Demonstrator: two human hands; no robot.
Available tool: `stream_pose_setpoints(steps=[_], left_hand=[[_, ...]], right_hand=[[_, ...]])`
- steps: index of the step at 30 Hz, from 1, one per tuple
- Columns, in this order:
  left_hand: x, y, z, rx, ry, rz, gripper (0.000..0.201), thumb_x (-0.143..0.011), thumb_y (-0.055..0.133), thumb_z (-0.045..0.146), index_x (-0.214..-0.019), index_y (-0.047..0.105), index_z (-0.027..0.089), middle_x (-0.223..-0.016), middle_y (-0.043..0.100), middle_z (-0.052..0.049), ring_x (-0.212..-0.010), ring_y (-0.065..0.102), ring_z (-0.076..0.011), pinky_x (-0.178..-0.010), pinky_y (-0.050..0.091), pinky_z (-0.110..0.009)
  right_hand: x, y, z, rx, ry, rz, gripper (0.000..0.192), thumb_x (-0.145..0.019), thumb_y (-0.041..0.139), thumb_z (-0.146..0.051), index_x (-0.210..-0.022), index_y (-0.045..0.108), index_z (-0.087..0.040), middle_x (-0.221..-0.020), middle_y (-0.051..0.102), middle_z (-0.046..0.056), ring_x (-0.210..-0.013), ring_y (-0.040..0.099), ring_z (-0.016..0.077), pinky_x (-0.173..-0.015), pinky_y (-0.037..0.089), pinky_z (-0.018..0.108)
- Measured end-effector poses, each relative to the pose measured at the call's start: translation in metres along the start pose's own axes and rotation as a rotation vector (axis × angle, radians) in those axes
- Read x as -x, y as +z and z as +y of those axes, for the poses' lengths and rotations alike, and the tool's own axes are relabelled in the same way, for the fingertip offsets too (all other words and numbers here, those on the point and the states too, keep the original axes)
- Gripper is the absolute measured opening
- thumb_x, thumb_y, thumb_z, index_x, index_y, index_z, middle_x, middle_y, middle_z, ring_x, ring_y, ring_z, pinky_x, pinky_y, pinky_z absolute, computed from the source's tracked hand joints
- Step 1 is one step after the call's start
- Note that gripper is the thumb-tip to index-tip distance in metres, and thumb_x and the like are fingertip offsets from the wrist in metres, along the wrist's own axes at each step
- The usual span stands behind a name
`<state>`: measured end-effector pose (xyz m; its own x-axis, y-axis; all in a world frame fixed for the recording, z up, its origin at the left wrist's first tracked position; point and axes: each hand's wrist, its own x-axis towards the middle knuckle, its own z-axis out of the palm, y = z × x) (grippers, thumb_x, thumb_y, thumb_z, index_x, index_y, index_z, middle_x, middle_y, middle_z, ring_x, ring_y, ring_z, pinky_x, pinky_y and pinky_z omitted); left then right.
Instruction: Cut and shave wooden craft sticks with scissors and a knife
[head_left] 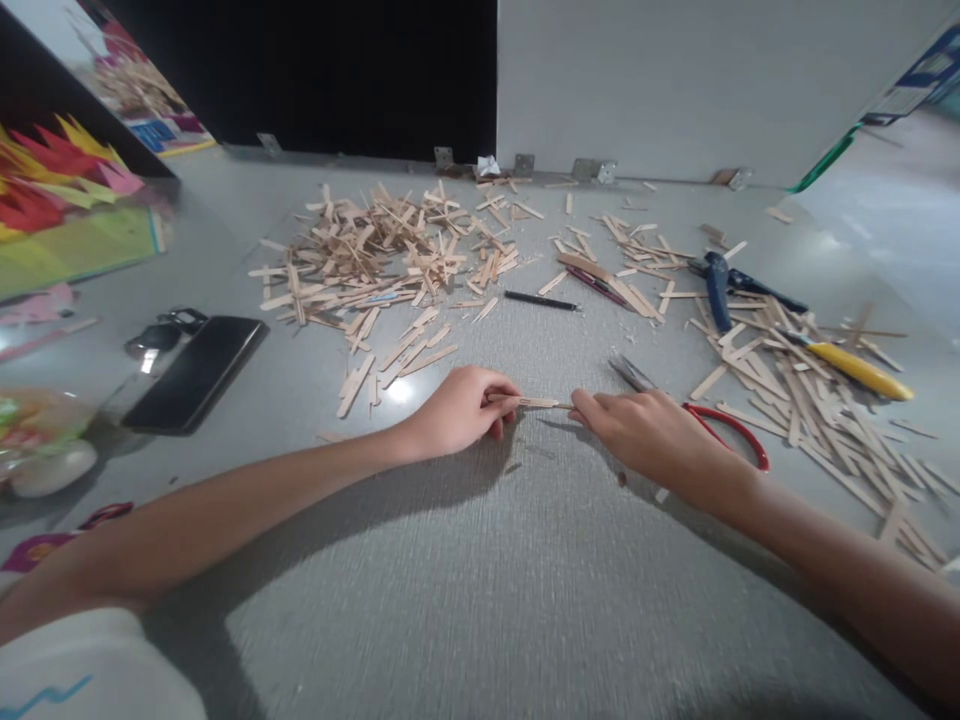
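Sprawling across the grey worktop (pixel 525 560) are the biggest signs of how far this has got: 1 broad heap of cut wooden sticks (pixel 375 255) at the back left and a second spread of strips (pixel 810 400) down the right side, with a thinner scatter between them near the wall. That much wood already lies in short lengths, so I would judge a good deal of cutting done, though nothing here looks glued or assembled yet, and no end to it shows.

Among the right-hand strips lie blue pliers (pixel 724 285) and a yellow-handled tool (pixel 859 368); a black pen (pixel 541 300) sits alone in the middle, a phone (pixel 196 372) off to the left.

Closer in, red-handled scissors (pixel 720 425) rest just behind the right hand (pixel 649 435), not in use.

Smallest of all, 1 single stick (pixel 534 402) is held level just above the worktop, between the hands: the left hand (pixel 457 410) has its fingers pinched on one end, the right hand's fingers pinched on the other.
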<state>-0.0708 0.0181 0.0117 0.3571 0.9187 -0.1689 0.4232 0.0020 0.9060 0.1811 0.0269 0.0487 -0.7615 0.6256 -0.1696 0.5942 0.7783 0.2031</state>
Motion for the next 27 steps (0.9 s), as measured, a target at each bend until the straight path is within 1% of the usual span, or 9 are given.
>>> stream_pose_setpoints(steps=[4, 6, 8, 11, 14, 17, 22, 24, 27], left_hand=[[0.000, -0.001, 0.004, 0.056, -0.043, -0.046, 0.024, -0.101, 0.070, 0.025, -0.079, 0.076, 0.016, -0.066, 0.074, -0.004, -0.045, 0.062, -0.0112, -0.043, 0.044, -0.020], [0.001, -0.003, 0.008, 0.075, -0.082, -0.070, 0.025, -0.101, 0.072, 0.025, -0.077, 0.075, 0.015, -0.064, 0.074, -0.004, -0.041, 0.058, -0.0099, -0.040, 0.042, -0.019], [0.001, -0.004, 0.010, 0.093, -0.112, -0.091, 0.025, -0.100, 0.074, 0.027, -0.079, 0.076, 0.015, -0.065, 0.075, -0.005, -0.039, 0.057, -0.0092, -0.039, 0.042, -0.019], [-0.001, -0.007, 0.010, 0.135, -0.136, -0.117, 0.029, -0.098, 0.079, 0.038, -0.082, 0.077, 0.014, -0.068, 0.077, -0.006, -0.041, 0.061, -0.0106, -0.038, 0.043, -0.019], [-0.004, -0.007, 0.006, 0.178, -0.163, -0.146, 0.036, -0.095, 0.082, 0.047, -0.081, 0.078, 0.013, -0.069, 0.077, -0.007, -0.043, 0.064, -0.0118, -0.038, 0.045, -0.019], [-0.008, -0.007, 0.001, 0.207, -0.172, -0.175, 0.037, -0.095, 0.082, 0.046, -0.078, 0.077, 0.014, -0.067, 0.076, -0.007, -0.044, 0.064, -0.0119, -0.038, 0.046, -0.019], [-0.009, -0.008, -0.001, 0.224, -0.163, -0.184, 0.034, -0.096, 0.082, 0.042, -0.077, 0.077, 0.015, -0.067, 0.075, -0.006, -0.047, 0.066, -0.0129, -0.038, 0.046, -0.019], [-0.008, -0.008, 0.000, 0.222, -0.156, -0.188, 0.033, -0.097, 0.081, 0.041, -0.077, 0.077, 0.014, -0.066, 0.075, -0.006, -0.045, 0.065, -0.0120, -0.038, 0.046, -0.019], [-0.008, -0.008, 0.002, 0.210, -0.161, -0.179, 0.033, -0.099, 0.080, 0.037, -0.075, 0.076, 0.015, -0.065, 0.075, -0.005, -0.043, 0.063, -0.0108, -0.036, 0.045, -0.018]], right_hand=[[0.000, 0.001, 0.001, 0.043, -0.009, -0.026, 0.033, -0.108, 0.030, -0.006, -0.107, 0.061, -0.018, -0.074, 0.072, 0.006, -0.058, 0.065, 0.0187, -0.052, 0.017, 0.034], [-0.001, 0.001, 0.001, 0.032, -0.011, -0.040, 0.033, -0.107, 0.031, -0.006, -0.108, 0.062, -0.017, -0.075, 0.073, 0.007, -0.058, 0.065, 0.0199, -0.052, 0.017, 0.034], [-0.001, 0.002, 0.001, 0.014, -0.013, -0.050, 0.033, -0.110, 0.031, -0.010, -0.109, 0.063, -0.017, -0.076, 0.074, 0.008, -0.058, 0.066, 0.0209, -0.052, 0.017, 0.034], [-0.002, 0.007, 0.001, 0.002, -0.013, -0.054, 0.034, -0.114, 0.030, -0.016, -0.109, 0.063, -0.016, -0.075, 0.074, 0.008, -0.059, 0.066, 0.0215, -0.053, 0.017, 0.034], [-0.003, 0.011, 0.002, -0.005, -0.010, -0.038, 0.034, -0.114, 0.029, -0.017, -0.109, 0.062, -0.016, -0.075, 0.073, 0.008, -0.058, 0.065, 0.0203, -0.053, 0.016, 0.034], [-0.002, 0.011, 0.003, -0.026, -0.002, -0.017, 0.034, -0.114, 0.028, -0.018, -0.109, 0.062, -0.017, -0.074, 0.072, 0.006, -0.056, 0.063, 0.0187, -0.053, 0.016, 0.033], [-0.002, 0.004, 0.002, -0.039, 0.026, -0.092, 0.029, -0.112, 0.034, -0.014, -0.109, 0.062, -0.017, -0.076, 0.073, 0.008, -0.059, 0.065, 0.0198, -0.055, 0.018, 0.033], [-0.002, 0.003, 0.002, -0.059, 0.042, -0.089, 0.027, -0.114, 0.036, -0.017, -0.109, 0.063, -0.016, -0.077, 0.074, 0.008, -0.060, 0.065, 0.0194, -0.055, 0.019, 0.032], [-0.004, 0.002, 0.000, -0.037, 0.033, -0.092, 0.030, -0.116, 0.036, -0.022, -0.111, 0.065, -0.015, -0.077, 0.075, 0.008, -0.060, 0.066, 0.0201, -0.054, 0.018, 0.032]])
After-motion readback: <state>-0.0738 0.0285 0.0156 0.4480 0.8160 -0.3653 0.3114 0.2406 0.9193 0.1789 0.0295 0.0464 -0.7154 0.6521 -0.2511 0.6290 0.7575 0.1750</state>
